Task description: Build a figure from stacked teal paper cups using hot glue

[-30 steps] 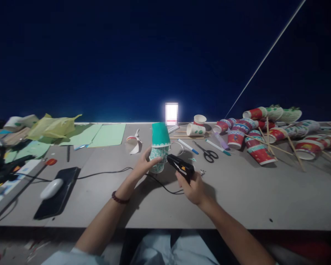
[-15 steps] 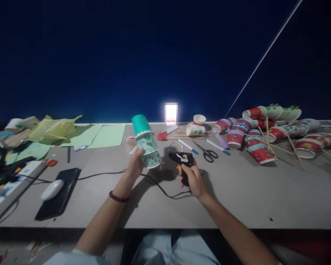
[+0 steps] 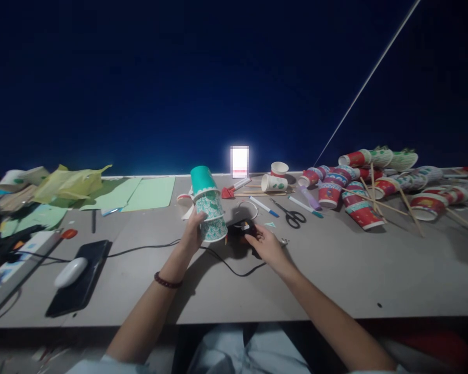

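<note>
My left hand (image 3: 192,235) is closed round a tilted stack of paper cups (image 3: 210,206). The top cup is plain teal and upside down; those below carry a teal scale pattern on white. To its right, my right hand (image 3: 270,248) has its fingers closed on a black hot glue gun (image 3: 245,227), low over the table. Part of the gun is hidden by the fingers and dark shadow. Its cord (image 3: 234,272) runs left across the table. A small light green paper piece (image 3: 270,225) lies just beyond my right hand.
Behind lie scissors (image 3: 294,217), a blue-capped marker (image 3: 264,206), a green-capped marker (image 3: 306,206) and a white cup (image 3: 274,182). Joined cups with sticks (image 3: 364,210) crowd the right. At left are a phone (image 3: 80,283), a white mouse (image 3: 70,272), a power strip (image 3: 21,267) and green paper (image 3: 150,193).
The glue gun has gone lower and slightly left, its body now turned, and my right hand's grip on it has shifted. The cup stack has dipped a little in view, still in my left hand.
</note>
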Motion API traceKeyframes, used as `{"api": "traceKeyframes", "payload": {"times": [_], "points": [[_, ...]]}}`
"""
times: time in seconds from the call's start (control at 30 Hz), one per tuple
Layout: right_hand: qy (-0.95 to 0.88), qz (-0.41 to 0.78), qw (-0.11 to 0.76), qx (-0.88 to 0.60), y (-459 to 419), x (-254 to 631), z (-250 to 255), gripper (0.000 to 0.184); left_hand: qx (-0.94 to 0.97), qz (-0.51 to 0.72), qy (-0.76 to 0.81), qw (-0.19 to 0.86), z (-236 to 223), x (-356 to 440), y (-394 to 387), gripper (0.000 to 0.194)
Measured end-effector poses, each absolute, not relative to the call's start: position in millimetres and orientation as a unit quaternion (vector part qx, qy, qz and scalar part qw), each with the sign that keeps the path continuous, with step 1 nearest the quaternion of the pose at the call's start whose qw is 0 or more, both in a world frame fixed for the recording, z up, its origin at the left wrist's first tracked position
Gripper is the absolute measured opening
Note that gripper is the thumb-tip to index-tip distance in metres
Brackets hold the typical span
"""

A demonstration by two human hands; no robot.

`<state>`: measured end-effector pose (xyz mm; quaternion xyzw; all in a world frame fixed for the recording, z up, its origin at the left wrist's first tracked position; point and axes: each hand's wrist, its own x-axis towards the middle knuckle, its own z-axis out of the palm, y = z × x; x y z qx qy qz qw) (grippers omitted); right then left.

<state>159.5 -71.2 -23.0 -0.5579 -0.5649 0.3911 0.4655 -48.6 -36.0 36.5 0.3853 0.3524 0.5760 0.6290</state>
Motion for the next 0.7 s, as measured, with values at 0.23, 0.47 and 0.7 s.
{"api": "traceKeyframes", "payload": {"times": [0.23,0.47,0.7], "points": [[-0.588,0.365,0.428,-0.582,-71.5,159.3,-21.6,0.051,0.385,0.572,0.348,0.635,33.0,-49.4,-35.0,0.072],[-0.660,0.236,0.354,-0.619,-70.6,176.2,2.5,0.042,0.388,0.572,0.345,0.635,32.2,-47.9,-35.9,0.071],[-0.696,0.153,0.284,-0.642,-47.5,233.1,20.4,0.023,0.385,0.557,0.366,0.639,38.4,-43.6,-40.5,0.072]]}}
